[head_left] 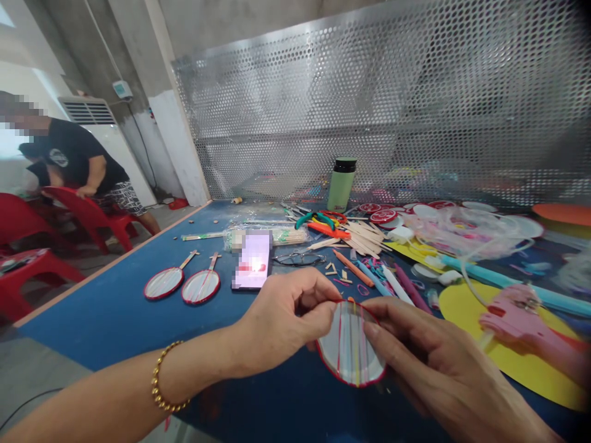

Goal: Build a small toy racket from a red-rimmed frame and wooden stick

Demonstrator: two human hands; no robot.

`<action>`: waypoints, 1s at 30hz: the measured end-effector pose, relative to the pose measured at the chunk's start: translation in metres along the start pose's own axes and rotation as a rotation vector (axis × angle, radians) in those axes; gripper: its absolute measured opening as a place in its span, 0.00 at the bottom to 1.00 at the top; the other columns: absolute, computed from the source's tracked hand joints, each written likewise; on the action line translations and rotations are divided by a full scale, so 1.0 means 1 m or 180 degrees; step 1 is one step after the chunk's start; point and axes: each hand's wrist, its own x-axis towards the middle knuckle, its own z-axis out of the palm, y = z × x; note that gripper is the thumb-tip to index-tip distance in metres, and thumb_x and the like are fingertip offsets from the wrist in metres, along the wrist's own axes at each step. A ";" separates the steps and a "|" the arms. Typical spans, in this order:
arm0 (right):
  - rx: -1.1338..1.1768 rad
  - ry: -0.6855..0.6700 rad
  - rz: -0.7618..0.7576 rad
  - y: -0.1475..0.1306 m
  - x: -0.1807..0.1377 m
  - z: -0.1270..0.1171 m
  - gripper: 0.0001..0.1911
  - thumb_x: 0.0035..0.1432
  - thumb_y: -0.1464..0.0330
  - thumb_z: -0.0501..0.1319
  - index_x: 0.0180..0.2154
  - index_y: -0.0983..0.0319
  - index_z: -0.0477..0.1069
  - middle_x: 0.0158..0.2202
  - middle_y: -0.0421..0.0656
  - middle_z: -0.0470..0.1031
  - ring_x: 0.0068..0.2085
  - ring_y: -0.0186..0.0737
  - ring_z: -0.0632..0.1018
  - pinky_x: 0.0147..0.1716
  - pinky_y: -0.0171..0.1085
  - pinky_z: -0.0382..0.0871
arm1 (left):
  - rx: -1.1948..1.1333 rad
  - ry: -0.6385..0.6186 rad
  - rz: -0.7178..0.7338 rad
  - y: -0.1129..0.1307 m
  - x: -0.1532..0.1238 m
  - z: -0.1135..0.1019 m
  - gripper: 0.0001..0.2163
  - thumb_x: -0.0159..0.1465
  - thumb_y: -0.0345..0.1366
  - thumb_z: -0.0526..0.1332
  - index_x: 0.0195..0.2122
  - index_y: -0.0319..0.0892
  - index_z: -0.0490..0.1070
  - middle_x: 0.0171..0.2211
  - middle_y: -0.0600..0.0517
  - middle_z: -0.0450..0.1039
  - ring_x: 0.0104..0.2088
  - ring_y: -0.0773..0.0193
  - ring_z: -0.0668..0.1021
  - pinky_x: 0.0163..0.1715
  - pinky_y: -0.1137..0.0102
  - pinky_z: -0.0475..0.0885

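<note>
A round, red-rimmed disc (330, 351) with coloured rubber bands stretched across its pale face is held up above the blue table, tilted towards me. My left hand (281, 314), with a gold bead bracelet at the wrist, pinches at the disc's upper left rim; its fingertips partly hide what they grip there. My right hand (425, 351) grasps the right rim, thumb on the face and fingers behind. Left of the hands lie two similar discs, one (164, 284) and another (201, 287), each with a wooden stick handle.
A phone (252, 261) stands tilted behind my left hand, near eyeglasses (298, 259). Wooden sticks (362, 239), markers (353, 268) and pliers (318, 221) lie behind. A pink glue gun (517, 317) rests right. A green bottle (341, 184) stands by the perforated metal panel (295, 111). A person (76, 151) leans over red chairs.
</note>
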 end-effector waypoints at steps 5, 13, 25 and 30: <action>0.0080 -0.0128 0.0147 0.001 -0.001 0.001 0.18 0.68 0.52 0.54 0.43 0.58 0.74 0.21 0.35 0.66 0.19 0.30 0.62 0.14 0.30 0.54 | -0.0068 0.0005 -0.0002 -0.001 -0.001 0.001 0.02 0.65 0.32 0.62 0.36 0.39 0.70 0.22 0.59 0.68 0.20 0.75 0.67 0.19 0.81 0.63; 0.0298 -0.0139 0.0144 0.001 -0.001 0.002 0.16 0.68 0.54 0.54 0.43 0.58 0.73 0.19 0.34 0.64 0.16 0.28 0.60 0.12 0.29 0.50 | -0.0044 0.0048 -0.0044 0.000 -0.001 0.001 0.03 0.64 0.33 0.62 0.36 0.39 0.70 0.22 0.59 0.67 0.20 0.75 0.68 0.20 0.80 0.64; -0.0166 0.0337 -0.0196 -0.004 0.014 -0.006 0.14 0.68 0.58 0.54 0.40 0.60 0.73 0.20 0.34 0.66 0.19 0.30 0.63 0.18 0.31 0.56 | 0.0504 0.0164 0.0101 0.008 0.015 -0.006 0.07 0.64 0.34 0.61 0.42 0.38 0.72 0.25 0.58 0.69 0.20 0.73 0.70 0.20 0.79 0.66; -0.0417 0.0202 -0.0099 -0.001 0.019 -0.006 0.13 0.68 0.61 0.54 0.40 0.61 0.73 0.22 0.35 0.69 0.21 0.31 0.66 0.20 0.32 0.57 | 0.0915 -0.0068 -0.0380 0.004 0.017 -0.010 0.10 0.67 0.39 0.56 0.36 0.39 0.72 0.17 0.58 0.69 0.18 0.68 0.73 0.18 0.77 0.68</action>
